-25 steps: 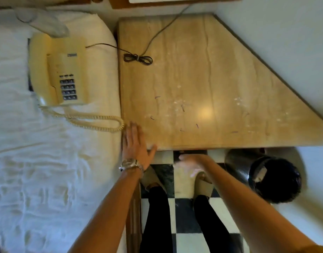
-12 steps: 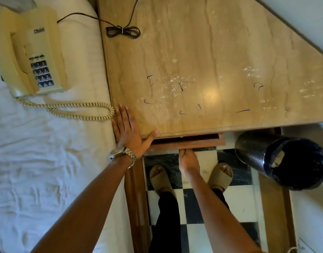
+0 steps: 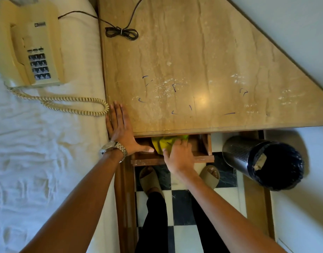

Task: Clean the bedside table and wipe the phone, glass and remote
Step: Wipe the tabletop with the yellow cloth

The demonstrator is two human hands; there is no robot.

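The bedside table [image 3: 202, 52] has a beige stone top marked with blue pen strokes and white specks. Under its front edge a wooden drawer [image 3: 202, 157] stands pulled out, with a yellow-green cloth [image 3: 164, 143] inside. My right hand [image 3: 179, 157] reaches into the drawer and rests on the cloth, fingers curling onto it. My left hand [image 3: 120, 128] lies flat and open on the table's front left corner, thumb at the drawer. The cream phone [image 3: 27, 50] sits on the white bed to the left, its coiled cord [image 3: 69, 105] trailing toward the table. No glass or remote is in view.
A black bundled cable [image 3: 121, 31] lies at the back left of the table top. A perforated metal bin [image 3: 263, 163] with a black liner stands on the floor to the right of the drawer. My sandalled feet stand on black-and-white tiles below.
The drawer has come further out, showing the yellow-green cloth. My right hand has moved from the drawer front up into the drawer onto the cloth. My left hand stays on the corner.
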